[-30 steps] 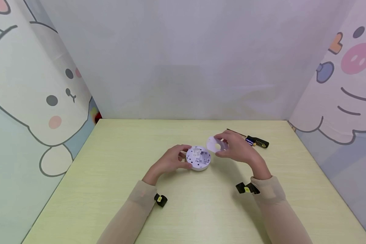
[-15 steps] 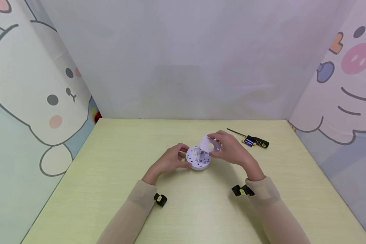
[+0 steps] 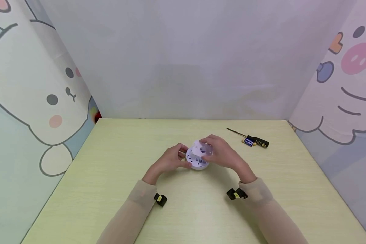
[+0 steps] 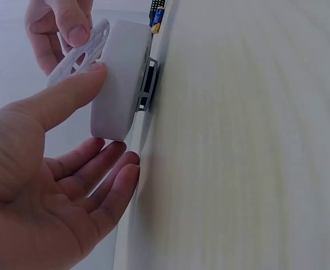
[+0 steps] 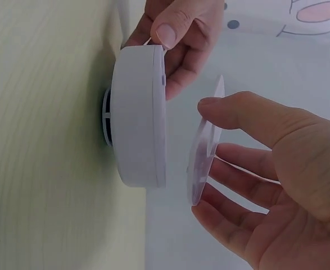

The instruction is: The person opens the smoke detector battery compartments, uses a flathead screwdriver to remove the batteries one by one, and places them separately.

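A round white smoke alarm (image 3: 196, 164) lies face down on the table, its slotted back and battery bay upward. Under it, a dark vented cage (image 4: 148, 85) shows in the left wrist view. My left hand (image 3: 170, 159) grips its left side, thumb on the near rim and fingers round the far side. My right hand (image 3: 225, 155) pinches a thin white cover plate (image 5: 205, 147) with a round hole, thumb on one edge and fingertips on the other. The plate is tilted close over the back, with a gap between them in the right wrist view, and partly hides the battery bay.
A black-handled screwdriver (image 3: 257, 141) lies at the back right of the pale wood table (image 3: 189, 210). Blue-and-gold batteries (image 3: 248, 142) lie beside its handle. A plain light curtain (image 3: 183, 67) stands behind the table, with cartoon-print sheets at both sides.
My right hand has moved left with the cover plate, from beside the smoke alarm to over its back. The batteries came into fuller view. My left hand has stayed in place.
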### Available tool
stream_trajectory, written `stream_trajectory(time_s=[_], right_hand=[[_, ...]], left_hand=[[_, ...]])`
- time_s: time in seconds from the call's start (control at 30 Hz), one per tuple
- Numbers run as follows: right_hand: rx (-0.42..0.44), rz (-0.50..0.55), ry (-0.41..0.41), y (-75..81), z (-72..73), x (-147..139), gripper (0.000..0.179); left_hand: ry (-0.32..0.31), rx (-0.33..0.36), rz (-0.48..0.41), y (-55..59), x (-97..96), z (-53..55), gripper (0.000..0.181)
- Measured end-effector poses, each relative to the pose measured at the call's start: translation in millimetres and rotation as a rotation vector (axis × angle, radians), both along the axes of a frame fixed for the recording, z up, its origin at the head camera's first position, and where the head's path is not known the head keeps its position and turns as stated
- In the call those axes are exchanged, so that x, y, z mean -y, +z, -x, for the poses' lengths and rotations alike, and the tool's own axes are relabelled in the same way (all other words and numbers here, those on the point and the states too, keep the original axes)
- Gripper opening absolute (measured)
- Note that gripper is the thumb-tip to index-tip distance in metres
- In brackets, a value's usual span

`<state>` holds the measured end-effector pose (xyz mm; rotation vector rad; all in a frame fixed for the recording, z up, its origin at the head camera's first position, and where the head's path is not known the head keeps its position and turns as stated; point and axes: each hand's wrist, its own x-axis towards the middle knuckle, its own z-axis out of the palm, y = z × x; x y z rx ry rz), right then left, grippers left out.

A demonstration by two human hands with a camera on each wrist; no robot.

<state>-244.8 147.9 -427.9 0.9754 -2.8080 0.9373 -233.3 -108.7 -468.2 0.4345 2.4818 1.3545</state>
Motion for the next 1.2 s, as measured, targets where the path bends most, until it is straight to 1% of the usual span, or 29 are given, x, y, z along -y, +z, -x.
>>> stream_trajectory(time_s=[0.1, 0.33, 0.47, 0.63, 0.93, 1.2], right_hand=[[-0.015, -0.023, 0.017, -2.5, 0.7, 2, 0.058], [0.012, -0.049, 0.061, -3.7, -0.9, 7, 0.056], [0.007, -0.081, 0.074, -6.7, 0.0, 9, 0.056], [-0.001, -0.113, 0.078, -10.3, 1.7, 10, 0.057], [0.000, -0.127, 0.078, -12.3, 1.7, 10, 0.056], [0.024, -0.133, 0.074, -12.2, 1.2, 9, 0.055]], left_hand=[[-0.004, -0.005, 0.000, -0.1, 0.4, 0.0, 0.061], [-0.001, -0.008, -0.011, -0.5, 1.5, -0.1, 0.060], [0.005, -0.004, -0.002, -0.3, 1.5, 0.0, 0.060], [0.009, 0.003, 0.002, -0.8, 1.9, 0.6, 0.058], [-0.002, 0.009, -0.008, -1.2, 3.3, 2.1, 0.056], [0.003, 0.017, -0.012, -2.5, 2.8, 2.4, 0.055]])
